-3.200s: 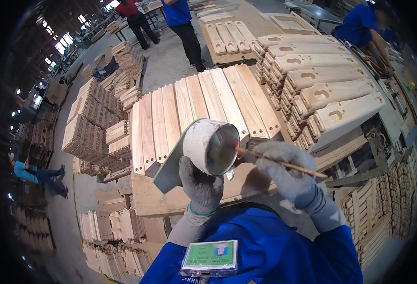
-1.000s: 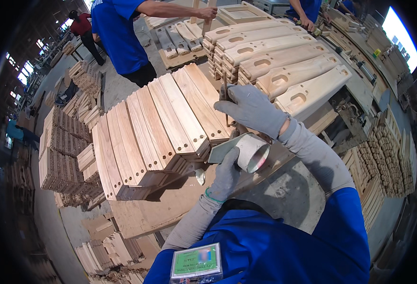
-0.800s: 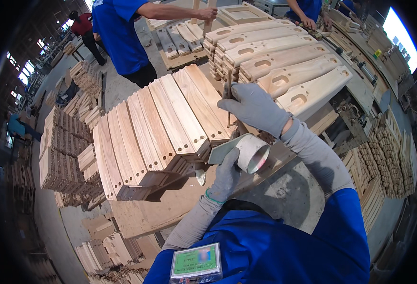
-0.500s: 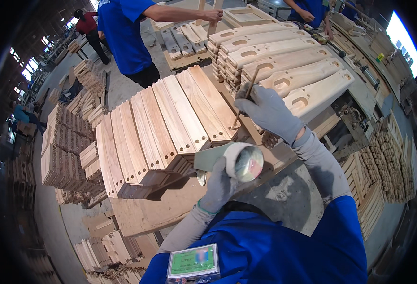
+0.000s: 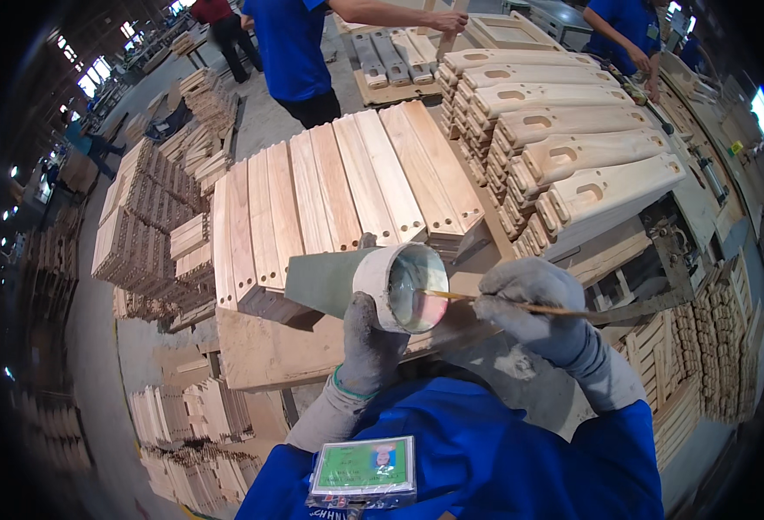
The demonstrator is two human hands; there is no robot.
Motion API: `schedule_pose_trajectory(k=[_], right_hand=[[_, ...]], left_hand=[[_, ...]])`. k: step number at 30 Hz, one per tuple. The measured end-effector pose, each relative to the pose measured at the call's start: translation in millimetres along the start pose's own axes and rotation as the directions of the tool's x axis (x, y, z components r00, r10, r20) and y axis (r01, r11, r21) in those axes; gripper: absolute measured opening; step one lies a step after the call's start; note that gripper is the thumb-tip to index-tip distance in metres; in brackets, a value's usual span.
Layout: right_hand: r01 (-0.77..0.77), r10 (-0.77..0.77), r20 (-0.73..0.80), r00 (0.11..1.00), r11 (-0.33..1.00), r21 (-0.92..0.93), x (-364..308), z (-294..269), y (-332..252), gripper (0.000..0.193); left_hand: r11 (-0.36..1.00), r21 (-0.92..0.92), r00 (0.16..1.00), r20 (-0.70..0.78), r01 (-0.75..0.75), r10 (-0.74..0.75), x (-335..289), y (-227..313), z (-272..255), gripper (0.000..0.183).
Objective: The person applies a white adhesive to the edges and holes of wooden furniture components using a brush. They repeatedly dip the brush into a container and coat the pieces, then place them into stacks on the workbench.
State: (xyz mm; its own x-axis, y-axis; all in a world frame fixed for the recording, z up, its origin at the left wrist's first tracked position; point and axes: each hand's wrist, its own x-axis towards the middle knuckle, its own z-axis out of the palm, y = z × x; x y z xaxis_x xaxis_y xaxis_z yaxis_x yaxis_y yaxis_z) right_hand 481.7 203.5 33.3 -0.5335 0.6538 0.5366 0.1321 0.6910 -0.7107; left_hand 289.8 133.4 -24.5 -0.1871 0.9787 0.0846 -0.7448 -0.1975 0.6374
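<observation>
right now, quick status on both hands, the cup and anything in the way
Left hand gripping white cup and grey-green board, cup mouth tipped right. Right hand holding thin stick, tip at the mouth. Wooden slats beyond; nothing seen blocking stick.

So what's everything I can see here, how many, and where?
Cup: one, whitish, centre.
Flat plate: one, grey-green, left of cup.
Thin stick: one, tan, tip at cup's mouth.
Holed slats: one stack, pale wood, beyond cup.
Slotted boards: one stack, pale wood, upper right.
Tabletop: one, tan, under slats.
Other wood stacks: several, pale to brown, left and lower right.
Floor: one, grey, around stacks.
Other people: at least four, blue, red or teal tops, background.
Badge: one, green-and-white, on chest.
Left hand: one, grey-gloved, holding cup.
Right hand: one, grey-gloved, holding stick.
</observation>
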Motion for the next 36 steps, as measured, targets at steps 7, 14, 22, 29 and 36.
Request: schedule_pose_trajectory(k=[7, 14, 22, 29, 36], right_hand=[[-0.138, 0.079, 0.261, 0.962, 0.967, 0.216, 4, -25, -12, 0.014], [-0.182, 0.327, -0.067, 0.943, 0.673, 0.717, -23, 59, -4, 0.014], [-0.257, 0.148, 0.451, 0.880, 0.948, 0.190, -47, 161, 80, 0.026], [0.150, 0.083, 0.530, 0.844, 0.912, -0.383, -51, 183, 172, 0.022], [0.100, -0.037, 0.173, 0.984, 0.923, -0.372, -66, 226, 145, 0.022]], left_hand=[[0.960, 0.251, 0.985, -0.093, -0.121, 0.148, -14, 12, -9, 0.062], [0.923, -0.354, 0.904, -0.330, 0.148, -0.271, -71, 50, -35, 0.075], [0.995, 0.041, 0.970, -0.232, 0.089, -0.077, -127, 88, -77, 0.069], [0.933, 0.329, 0.850, -0.442, -0.144, 0.287, -150, 127, -103, 0.063], [0.863, 0.480, 0.877, -0.337, -0.154, 0.344, -163, 183, -155, 0.063]])
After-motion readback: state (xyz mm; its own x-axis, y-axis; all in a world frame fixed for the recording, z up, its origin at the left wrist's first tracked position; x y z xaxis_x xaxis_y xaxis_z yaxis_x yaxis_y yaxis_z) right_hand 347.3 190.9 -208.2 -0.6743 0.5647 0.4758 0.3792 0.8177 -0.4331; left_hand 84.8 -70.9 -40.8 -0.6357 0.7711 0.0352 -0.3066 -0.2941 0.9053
